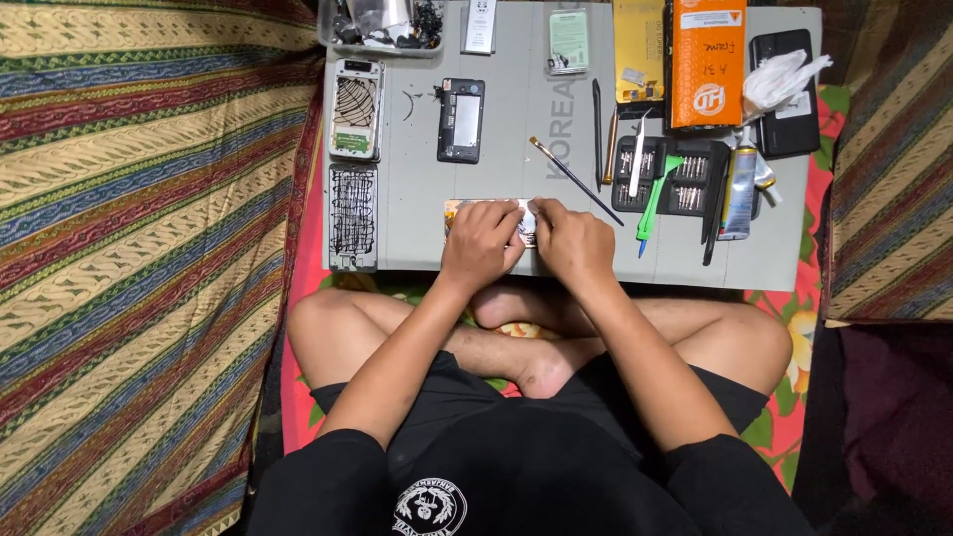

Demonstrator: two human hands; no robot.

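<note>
My left hand (481, 241) and my right hand (573, 241) rest together on a small flat phone part (459, 207) lying near the front edge of a grey work mat (417, 228). The left hand covers most of the part and holds it down. The right hand's fingertips pinch at the part's top edge, where something small and pale shows; I cannot tell if it is a tool. I sit cross-legged on the floor behind the mat.
On the mat lie a black phone frame (462, 120), two opened phone shells (355, 109) (353, 216), a thin brush (574, 180), a screwdriver bit set (671, 174), a glue tube (738, 194), an orange box (707, 62), a black phone (787, 94) under tissue, and a parts tray (382, 25). Striped cloth surrounds the mat.
</note>
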